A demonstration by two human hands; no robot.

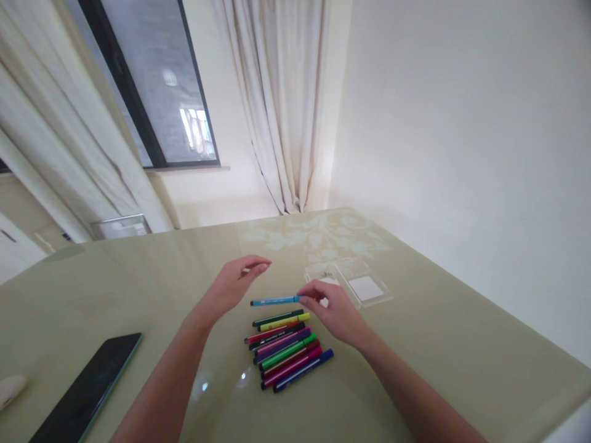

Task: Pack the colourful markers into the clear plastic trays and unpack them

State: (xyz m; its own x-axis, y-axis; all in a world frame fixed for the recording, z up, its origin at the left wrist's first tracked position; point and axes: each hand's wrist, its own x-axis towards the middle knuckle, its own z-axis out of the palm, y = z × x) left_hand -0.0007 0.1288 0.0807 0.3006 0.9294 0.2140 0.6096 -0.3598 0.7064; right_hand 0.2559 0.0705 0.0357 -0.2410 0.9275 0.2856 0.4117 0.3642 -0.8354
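My right hand [335,311] pinches the capped end of a light blue felt-tip pen [275,301], which lies level just beyond a row of pens. My left hand [237,283] hovers over the table to the left of that pen. It holds nothing, its fingers loosely curved with thumb and forefinger close together. Several felt-tip pens lie side by side nearer to me: a dark green one and a yellow pen [284,321] at the far end, a bright green pen [287,352] in the middle, a dark blue pen [303,371] closest.
Behind my right hand lies an opened clear plastic case [369,289] with a white label. A black phone or tablet [87,387] rests on the table [184,295] at left, with a pale rounded object [12,389] beyond it. A white wall [462,154] borders the table's right side.
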